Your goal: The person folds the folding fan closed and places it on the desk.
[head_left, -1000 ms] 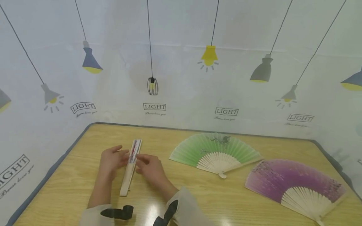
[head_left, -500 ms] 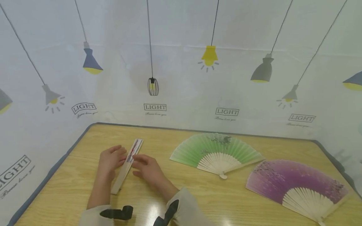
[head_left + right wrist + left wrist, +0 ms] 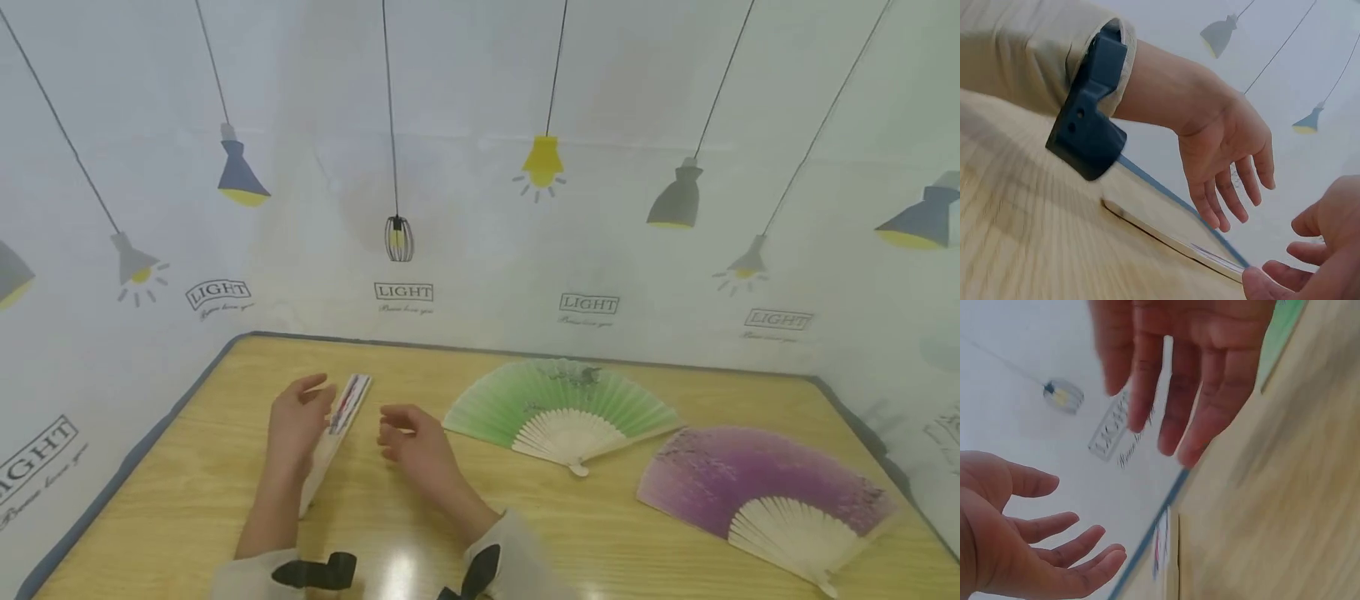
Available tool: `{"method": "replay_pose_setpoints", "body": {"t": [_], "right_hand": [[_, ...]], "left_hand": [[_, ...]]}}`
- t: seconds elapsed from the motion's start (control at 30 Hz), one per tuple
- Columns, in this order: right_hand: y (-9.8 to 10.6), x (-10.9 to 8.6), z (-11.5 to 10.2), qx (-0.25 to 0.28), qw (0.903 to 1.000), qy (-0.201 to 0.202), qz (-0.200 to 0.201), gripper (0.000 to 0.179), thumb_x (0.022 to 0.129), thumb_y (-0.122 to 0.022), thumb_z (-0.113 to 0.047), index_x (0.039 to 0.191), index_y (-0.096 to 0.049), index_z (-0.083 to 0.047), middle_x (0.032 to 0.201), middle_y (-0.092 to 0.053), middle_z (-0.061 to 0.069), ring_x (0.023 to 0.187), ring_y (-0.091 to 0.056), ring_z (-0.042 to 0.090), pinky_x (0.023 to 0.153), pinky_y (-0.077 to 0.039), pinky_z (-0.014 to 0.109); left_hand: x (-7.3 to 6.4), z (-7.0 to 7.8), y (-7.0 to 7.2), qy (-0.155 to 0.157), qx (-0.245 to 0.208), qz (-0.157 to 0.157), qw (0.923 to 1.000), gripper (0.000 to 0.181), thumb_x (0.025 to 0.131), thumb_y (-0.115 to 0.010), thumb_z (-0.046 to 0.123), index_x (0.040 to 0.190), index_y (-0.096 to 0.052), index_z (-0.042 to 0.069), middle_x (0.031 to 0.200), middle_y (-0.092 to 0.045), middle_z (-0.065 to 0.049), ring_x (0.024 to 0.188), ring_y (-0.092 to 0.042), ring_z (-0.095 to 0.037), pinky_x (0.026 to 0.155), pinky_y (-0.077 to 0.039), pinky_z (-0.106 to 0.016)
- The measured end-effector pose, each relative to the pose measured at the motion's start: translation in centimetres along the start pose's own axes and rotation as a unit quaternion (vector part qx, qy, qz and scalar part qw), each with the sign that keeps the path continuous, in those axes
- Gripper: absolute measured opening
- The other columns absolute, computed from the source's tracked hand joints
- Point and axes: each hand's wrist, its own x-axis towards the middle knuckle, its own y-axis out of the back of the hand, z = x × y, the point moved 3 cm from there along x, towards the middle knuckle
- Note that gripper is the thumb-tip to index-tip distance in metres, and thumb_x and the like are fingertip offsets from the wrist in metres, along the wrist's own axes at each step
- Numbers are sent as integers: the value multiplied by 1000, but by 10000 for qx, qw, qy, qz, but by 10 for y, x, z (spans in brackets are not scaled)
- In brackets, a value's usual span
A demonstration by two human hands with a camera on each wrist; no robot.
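Note:
A folded hand fan (image 3: 348,406) with pale wooden ribs lies slantwise on the table, its white printed leaf at the far end. Just left of it is my left hand (image 3: 294,425), fingers loosely bent and holding nothing; the hand and wrist overlap part of the fan in the head view. My right hand (image 3: 420,450) is apart from the fan on its right side, fingers relaxed and bare. Seen from the left wrist, the fan (image 3: 1172,565) lies below both hands. The right wrist view shows the fan (image 3: 1160,235) flat on the wood, beneath the left hand (image 3: 1225,147).
To the right, a green hand fan (image 3: 487,407) lies spread out near the table's back edge. A purple spread fan (image 3: 750,467) lies nearer on the far right, close to the green one. A white curtain (image 3: 465,208) printed with lamps surrounds the wooden table (image 3: 405,358).
The folded fan has turned, its near end swinging left. My right hand has drawn off it to the right; my left hand stays beside it. The head view has shifted slightly.

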Motion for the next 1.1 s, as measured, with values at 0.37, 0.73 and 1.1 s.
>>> {"method": "replay_pose_setpoints", "body": {"t": [0.37,0.73,1.1], "right_hand": [[88,-48,-25,-423,9968,325,595,35,97,-57,-14,128,-54,2,112,-61,21,99,-62,34,84,-57,37],[171,-89,-16,-630,9785,389,1925,35,97,-56,-8,129,-49,5,115,-58,27,101,-61,37,85,-56,33],[205,-108,-2,-1032,9511,-201,2904,42,95,-56,-8,132,-45,7,120,-56,25,101,-59,30,83,-54,24]], "left_hand": [[-33,1,-79,-332,-356,-851,9952,38,97,-54,15,130,-52,-4,122,-57,-27,104,-58,-39,85,-55,-45],[-56,1,-140,-587,-318,-1880,9799,39,96,-55,15,127,-52,-9,114,-59,-26,96,-61,-37,77,-58,-43],[-71,-10,-174,-427,-571,-2396,9682,37,95,-55,12,123,-52,-13,103,-61,-24,82,-62,-27,69,-59,-39]]}}
